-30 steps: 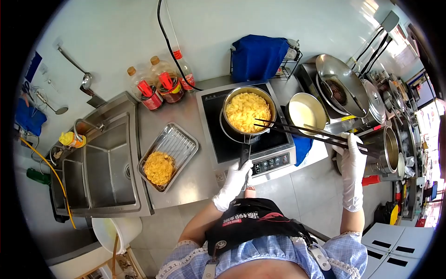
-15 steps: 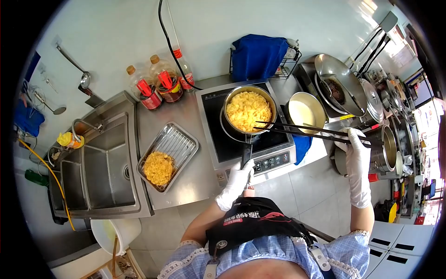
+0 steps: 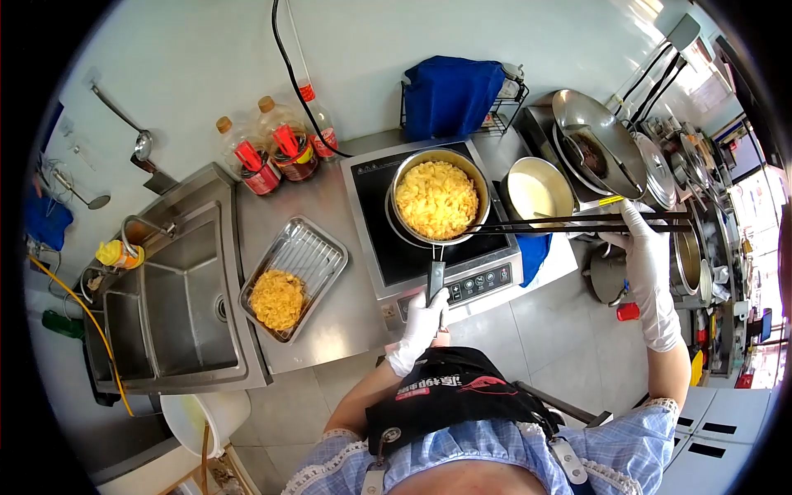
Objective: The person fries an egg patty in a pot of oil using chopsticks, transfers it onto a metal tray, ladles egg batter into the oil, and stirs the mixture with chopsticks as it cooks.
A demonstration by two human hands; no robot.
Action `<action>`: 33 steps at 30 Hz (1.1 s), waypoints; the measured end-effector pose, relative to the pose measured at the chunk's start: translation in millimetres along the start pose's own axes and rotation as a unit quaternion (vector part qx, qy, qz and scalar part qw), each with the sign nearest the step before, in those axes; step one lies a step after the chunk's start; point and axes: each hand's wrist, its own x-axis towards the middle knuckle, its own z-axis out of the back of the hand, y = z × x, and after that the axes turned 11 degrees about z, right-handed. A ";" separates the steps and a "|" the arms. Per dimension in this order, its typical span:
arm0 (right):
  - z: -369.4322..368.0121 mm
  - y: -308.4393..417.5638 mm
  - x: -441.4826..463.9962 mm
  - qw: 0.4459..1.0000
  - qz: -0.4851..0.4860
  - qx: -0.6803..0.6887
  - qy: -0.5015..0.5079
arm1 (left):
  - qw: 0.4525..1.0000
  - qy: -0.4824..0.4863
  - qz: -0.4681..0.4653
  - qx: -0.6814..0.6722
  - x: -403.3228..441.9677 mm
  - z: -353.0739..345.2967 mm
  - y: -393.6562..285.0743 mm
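White-gloved, my left hand [image 3: 422, 327] is wrapped round the dark handle of a metal pot [image 3: 485, 198] on the induction cooker [image 3: 375, 239]. Yellow food in pieces [image 3: 436, 200] fills the pot. My right hand [image 3: 643, 247], also gloved, grips long dark chopsticks [image 3: 577, 225]; their tips lie at the pot's right front rim, beside the food. Behind the chopsticks a second pot [image 3: 535, 190] holds a pale liquid. A round yellow-orange piece of food [image 3: 277, 299] rests on the wire rack in a metal tray [image 3: 334, 260] left of the cooker.
At the far left is a double sink [image 3: 190, 301], with a white bucket [image 3: 235, 408] below its front edge. Sauce bottles [image 3: 285, 140] stand by the wall. A blue cloth [image 3: 452, 97] covers part of a rack. A wok [image 3: 598, 124] and lids occupy the right side.
My right hand has moved right and slightly up, and the chopsticks now lie nearly level, with their tips shifted from the food to the pot's edge. My left hand keeps its hold.
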 end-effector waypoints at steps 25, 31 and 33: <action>-43.1 -88.4 -8.1 0.998 -0.034 0.053 0.007 | 1.000 0.000 -0.028 0.011 1.6 -4.6 14.2; -60.2 -132.2 -63.5 0.983 -0.009 0.127 -0.136 | 1.000 0.000 -0.018 -0.009 3.5 -10.4 9.8; -67.6 -152.9 -71.6 0.959 -0.030 0.217 -0.179 | 1.000 0.005 -0.020 -0.007 3.5 -10.5 8.0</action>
